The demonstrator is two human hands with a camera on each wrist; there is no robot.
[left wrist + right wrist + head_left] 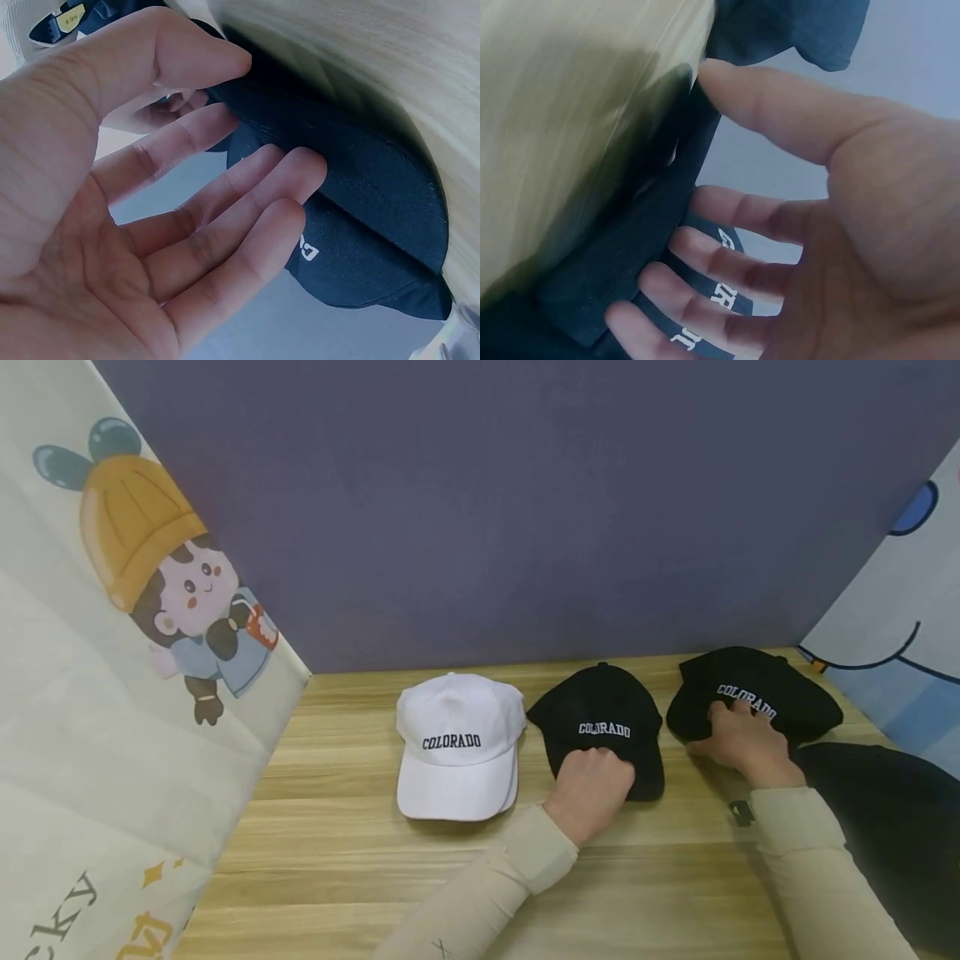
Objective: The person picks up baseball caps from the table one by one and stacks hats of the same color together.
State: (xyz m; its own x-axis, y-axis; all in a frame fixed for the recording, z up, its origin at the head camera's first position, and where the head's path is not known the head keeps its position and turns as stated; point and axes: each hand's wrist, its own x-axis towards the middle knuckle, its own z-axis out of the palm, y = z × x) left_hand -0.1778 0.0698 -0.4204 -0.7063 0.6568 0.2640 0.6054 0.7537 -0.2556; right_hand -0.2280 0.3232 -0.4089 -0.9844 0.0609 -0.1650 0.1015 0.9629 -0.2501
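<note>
A black baseball cap lettered COLORADO stands in the middle, its brim toward the person. My left hand grips that brim; in the left wrist view its bent fingers lie on the brim and the thumb is at its edge. To the right, a second black baseball cap with the same lettering sits turned at an angle. My right hand holds it at the front, fingers across the brim just below the letters, thumb at the brim's left end. The fingers hide part of the lettering.
A white COLORADO cap sits left of the black ones, with another brim edge showing beneath it. A large dark item lies by the right forearm. Behind the wooden table rises a grey-purple panel; printed sheets flank both sides.
</note>
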